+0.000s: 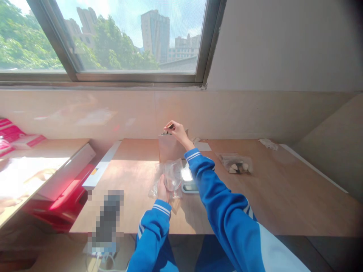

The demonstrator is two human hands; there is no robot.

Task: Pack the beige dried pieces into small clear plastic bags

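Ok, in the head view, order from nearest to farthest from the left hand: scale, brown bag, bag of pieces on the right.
1. Scale, just right of the left hand.
2. Brown bag, behind it, upright.
3. Bag of pieces, far right on the table.

The long light-brown wooden bench (272, 196) looks smooth and matt, with a soft shine only where the sun falls near its left edge. The upright brown paper bag (169, 149) at the back edge is dull kraft paper with no gloss. The thin clear plastic bag (170, 179), near the front edge, is wrinkled and glossy and catches the light. A second small transparent plastic pouch (236, 163) towards the right side is also shiny and creased. The small white digital scale (188, 180) seems smooth hard plastic, its top plate very bright. The blue sleeves are smooth matt cloth. The glossy red box (61, 204) beside the left edge reflects light.
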